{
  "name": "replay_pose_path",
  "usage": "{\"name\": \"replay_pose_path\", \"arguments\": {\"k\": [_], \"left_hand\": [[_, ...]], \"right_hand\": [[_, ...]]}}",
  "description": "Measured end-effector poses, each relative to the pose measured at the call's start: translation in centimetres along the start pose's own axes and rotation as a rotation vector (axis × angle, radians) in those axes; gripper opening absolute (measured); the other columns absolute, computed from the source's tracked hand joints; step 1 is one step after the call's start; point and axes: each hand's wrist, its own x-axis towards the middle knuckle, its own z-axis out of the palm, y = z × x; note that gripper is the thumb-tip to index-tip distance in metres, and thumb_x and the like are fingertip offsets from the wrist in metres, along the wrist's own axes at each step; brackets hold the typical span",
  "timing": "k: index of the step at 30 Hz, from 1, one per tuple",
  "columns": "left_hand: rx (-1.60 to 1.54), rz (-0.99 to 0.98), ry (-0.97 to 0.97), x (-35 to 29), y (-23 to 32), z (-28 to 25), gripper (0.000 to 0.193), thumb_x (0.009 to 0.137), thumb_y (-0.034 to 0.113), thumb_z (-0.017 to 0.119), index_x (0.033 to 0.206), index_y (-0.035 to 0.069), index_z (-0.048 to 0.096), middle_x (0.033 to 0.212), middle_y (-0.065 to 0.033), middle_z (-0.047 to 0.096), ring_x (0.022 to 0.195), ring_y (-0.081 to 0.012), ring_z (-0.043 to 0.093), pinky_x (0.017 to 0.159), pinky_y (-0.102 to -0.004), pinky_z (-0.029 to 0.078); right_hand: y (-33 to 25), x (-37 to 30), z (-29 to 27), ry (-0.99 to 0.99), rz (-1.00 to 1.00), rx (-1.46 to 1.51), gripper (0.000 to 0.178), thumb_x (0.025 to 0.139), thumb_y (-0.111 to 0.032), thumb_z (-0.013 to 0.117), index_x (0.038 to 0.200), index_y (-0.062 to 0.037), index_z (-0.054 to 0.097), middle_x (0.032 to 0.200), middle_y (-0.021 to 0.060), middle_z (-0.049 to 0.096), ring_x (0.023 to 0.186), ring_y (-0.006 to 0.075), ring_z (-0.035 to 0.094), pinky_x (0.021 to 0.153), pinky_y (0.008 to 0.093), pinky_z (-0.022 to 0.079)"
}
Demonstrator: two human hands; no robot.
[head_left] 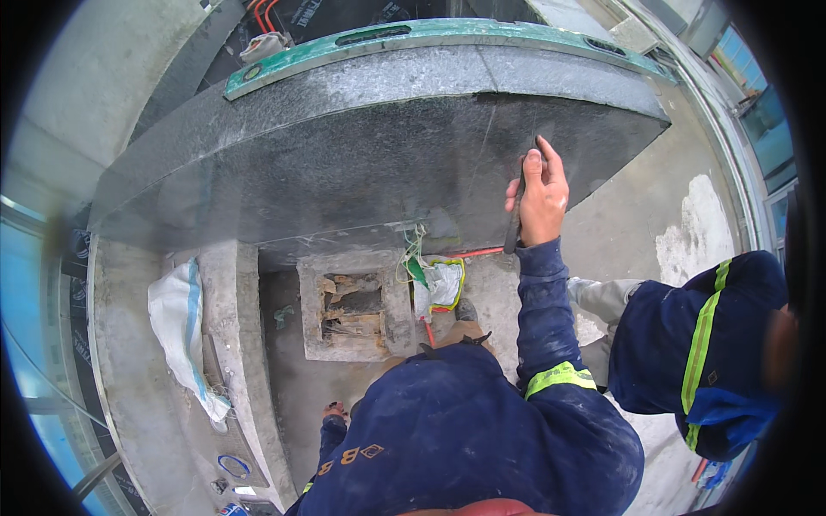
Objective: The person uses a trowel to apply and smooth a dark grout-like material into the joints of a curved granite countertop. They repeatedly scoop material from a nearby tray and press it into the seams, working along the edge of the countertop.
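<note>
My right hand (543, 202) is raised in front of a dark grey stone slab (361, 159). Its fingers are closed around a slim dark bar-like tool (514, 230), whose lower end sticks out below the palm; its exact kind does not show. The index finger points up at the slab's face, near a thin vertical joint line. A long green spirit level (465, 33) lies along the slab's top edge. Low beside my body hangs my left hand (335, 410), partly hidden by the sleeve, its fingers too small to read.
Below the slab are a concrete block (344, 351) with a rough opening and a bag (446, 284) with cords. A white woven sack (179, 322) lies on a concrete ledge at left. Close on my right, a co-worker in a navy jacket (680, 344) bends over.
</note>
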Motion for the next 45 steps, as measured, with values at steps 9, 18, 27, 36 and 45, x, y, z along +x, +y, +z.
{"name": "replay_pose_path", "arguments": {"k": [9,18,27,36,45], "left_hand": [[-0.047,0.041,-0.014,3.4,-1.4,0.4,0.032,0.084,0.016,0.069,0.108,-0.001,0.056,0.090,-0.0130,0.063,0.067,-0.0240,0.062,0.049,-0.0361,0.054],[-0.104,0.000,-0.028,3.3,-2.6,2.6,0.036,0.081,0.014,0.070,0.109,-0.003,0.055,0.091,-0.0161,0.062,0.070,-0.0260,0.062,0.052,-0.0371,0.056],[-0.092,-0.027,-0.013,3.0,-2.5,5.3,0.037,0.081,0.016,0.071,0.109,0.000,0.054,0.089,-0.0143,0.063,0.063,-0.0267,0.063,0.047,-0.0407,0.051],[-0.015,0.012,-0.077,2.3,-1.4,4.5,0.036,0.081,0.021,0.072,0.108,0.003,0.056,0.083,-0.0114,0.062,0.055,-0.0254,0.061,0.041,-0.0379,0.046],[-0.097,0.035,0.049,2.6,0.4,-2.3,0.035,0.083,0.017,0.071,0.109,0.001,0.055,0.083,-0.0124,0.061,0.053,-0.0235,0.058,0.042,-0.0370,0.048]], "right_hand": [[-13.5,7.4,-1.8,-0.579,-1.191,-1.446,0.028,0.090,-0.011,0.058,0.118,-0.0059,0.063,0.106,0.0160,0.064,0.094,0.0341,0.063,0.083,0.0395,0.051],[-16.1,10.4,7.6,-0.894,-1.250,-1.938,0.021,0.086,-0.008,0.063,0.103,-0.0120,0.074,0.098,0.0079,0.068,0.090,0.0238,0.066,0.083,0.0315,0.053],[-17.6,11.4,5.3,-0.892,-1.232,-2.181,0.015,0.084,-0.010,0.065,0.095,-0.0141,0.075,0.096,0.0065,0.065,0.096,0.0223,0.064,0.084,0.0349,0.050],[-7.9,5.4,-2.6,-0.208,-1.041,-1.086,0.036,0.085,-0.021,0.068,0.119,-0.0127,0.063,0.111,0.0191,0.055,0.086,0.0337,0.064,0.073,0.0382,0.054],[6.2,0.9,2.8,0.209,-0.819,-0.587,0.046,0.085,-0.029,0.071,0.126,-0.0102,0.060,0.113,0.0178,0.047,0.101,0.0319,0.052,0.084,0.0412,0.046]]}}
